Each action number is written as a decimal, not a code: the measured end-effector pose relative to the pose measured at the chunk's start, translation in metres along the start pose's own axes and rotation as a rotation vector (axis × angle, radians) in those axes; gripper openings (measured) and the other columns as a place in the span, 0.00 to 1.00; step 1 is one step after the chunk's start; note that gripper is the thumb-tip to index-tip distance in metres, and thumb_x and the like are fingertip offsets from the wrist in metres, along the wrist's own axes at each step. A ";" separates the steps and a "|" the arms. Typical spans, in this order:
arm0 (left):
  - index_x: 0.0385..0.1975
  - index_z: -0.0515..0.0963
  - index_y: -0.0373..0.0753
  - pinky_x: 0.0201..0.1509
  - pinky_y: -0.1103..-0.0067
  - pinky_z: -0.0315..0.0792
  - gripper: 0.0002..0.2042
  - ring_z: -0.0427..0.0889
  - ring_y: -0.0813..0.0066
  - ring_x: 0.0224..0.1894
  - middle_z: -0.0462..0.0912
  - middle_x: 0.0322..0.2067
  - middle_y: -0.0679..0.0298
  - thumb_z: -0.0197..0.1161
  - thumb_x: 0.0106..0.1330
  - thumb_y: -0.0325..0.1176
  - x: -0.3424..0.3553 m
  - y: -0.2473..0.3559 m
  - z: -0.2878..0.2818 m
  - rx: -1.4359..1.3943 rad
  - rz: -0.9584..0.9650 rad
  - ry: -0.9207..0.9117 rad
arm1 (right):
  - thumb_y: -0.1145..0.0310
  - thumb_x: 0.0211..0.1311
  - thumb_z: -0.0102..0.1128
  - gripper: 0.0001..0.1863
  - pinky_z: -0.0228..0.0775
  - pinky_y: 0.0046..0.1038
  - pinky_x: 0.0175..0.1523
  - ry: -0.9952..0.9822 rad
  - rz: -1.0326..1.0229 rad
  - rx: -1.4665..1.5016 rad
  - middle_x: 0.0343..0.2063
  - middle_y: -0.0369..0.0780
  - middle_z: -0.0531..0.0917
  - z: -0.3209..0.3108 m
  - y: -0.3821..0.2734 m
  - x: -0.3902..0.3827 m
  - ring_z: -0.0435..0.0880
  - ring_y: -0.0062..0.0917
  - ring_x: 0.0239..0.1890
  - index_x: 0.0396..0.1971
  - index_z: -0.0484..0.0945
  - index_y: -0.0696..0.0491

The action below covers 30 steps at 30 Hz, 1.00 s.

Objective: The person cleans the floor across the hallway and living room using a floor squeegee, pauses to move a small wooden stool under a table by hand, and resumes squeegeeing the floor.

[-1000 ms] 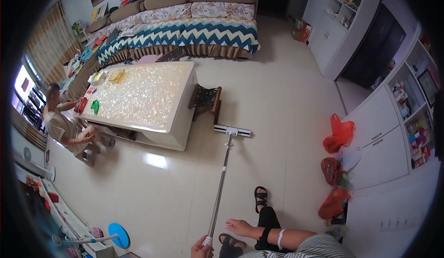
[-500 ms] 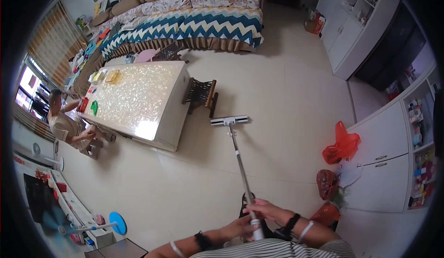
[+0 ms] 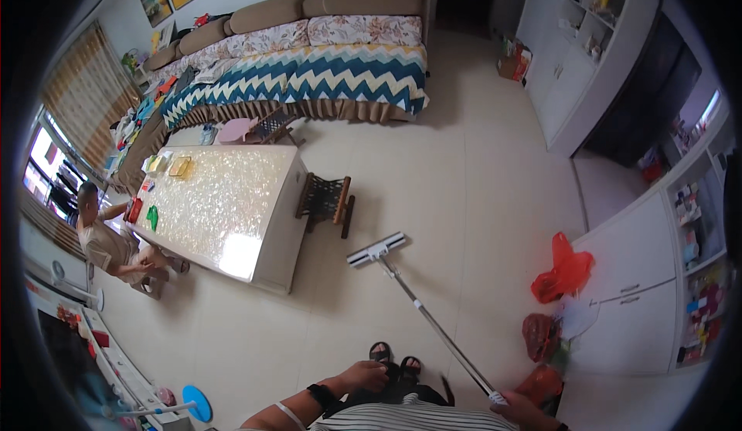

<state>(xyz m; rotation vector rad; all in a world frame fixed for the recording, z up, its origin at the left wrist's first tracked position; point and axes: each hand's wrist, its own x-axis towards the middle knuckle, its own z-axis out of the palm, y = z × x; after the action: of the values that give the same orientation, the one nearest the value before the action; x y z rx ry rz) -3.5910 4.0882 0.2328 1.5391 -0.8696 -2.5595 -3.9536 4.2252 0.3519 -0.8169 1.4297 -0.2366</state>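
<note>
My right hand (image 3: 516,409), low at the right, grips the top end of a flat mop (image 3: 439,327) near its white handle part. The metal pole runs from there up and to the left. Its white and dark mop head (image 3: 376,251) lies tilted on the pale tiled floor, just beyond the near right corner of the table. Off the mop, my left hand (image 3: 367,375) is held in front of my body, its fingers curled in, nothing visible in them. Below it show my feet in black sandals (image 3: 410,366).
A low stool (image 3: 325,198) stands against the glittery-topped table (image 3: 209,199). Across the table's left side a person (image 3: 108,238) sits. Red plastic bags (image 3: 564,267) lie by the white cabinet (image 3: 626,276) on the right. A sofa (image 3: 355,72) lines the back; a fan (image 3: 196,404) stands lower left.
My left hand has let go of the pole and moved left. My right hand has gone to the lower right with the handle end; the mop head has turned and moved slightly nearer.
</note>
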 end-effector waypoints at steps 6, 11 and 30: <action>0.45 0.63 0.29 0.36 0.77 0.73 0.22 0.76 0.69 0.33 0.73 0.38 0.53 0.49 0.61 0.43 0.087 0.063 -0.008 0.191 0.033 -0.182 | 0.67 0.55 0.50 0.10 0.59 0.18 0.18 0.146 0.179 0.057 0.14 0.31 0.68 -0.025 -0.120 -0.019 0.66 0.14 0.15 0.34 0.72 0.56; 0.48 0.57 0.26 0.50 0.69 0.67 0.28 0.69 0.58 0.47 0.65 0.47 0.46 0.47 0.61 0.48 0.163 0.125 0.025 -0.142 -0.107 -0.193 | 0.69 0.55 0.49 0.05 0.58 0.17 0.17 0.085 0.126 0.062 0.13 0.31 0.68 -0.082 -0.138 -0.011 0.66 0.14 0.14 0.27 0.69 0.55; 0.39 0.64 0.30 0.44 0.63 0.72 0.11 0.75 0.58 0.40 0.73 0.38 0.54 0.48 0.60 0.29 0.347 0.317 0.186 -0.680 -0.074 -0.142 | 0.74 0.46 0.57 0.21 0.65 0.27 0.46 0.116 0.014 -0.549 0.37 0.45 0.77 -0.393 -0.195 0.022 0.75 0.28 0.42 0.44 0.69 0.59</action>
<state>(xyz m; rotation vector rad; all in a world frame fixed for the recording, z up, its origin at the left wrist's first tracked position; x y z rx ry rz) -4.0003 3.7983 0.1699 1.1984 0.0823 -2.6177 -4.2538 3.9325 0.4839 -1.2523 1.6349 0.1319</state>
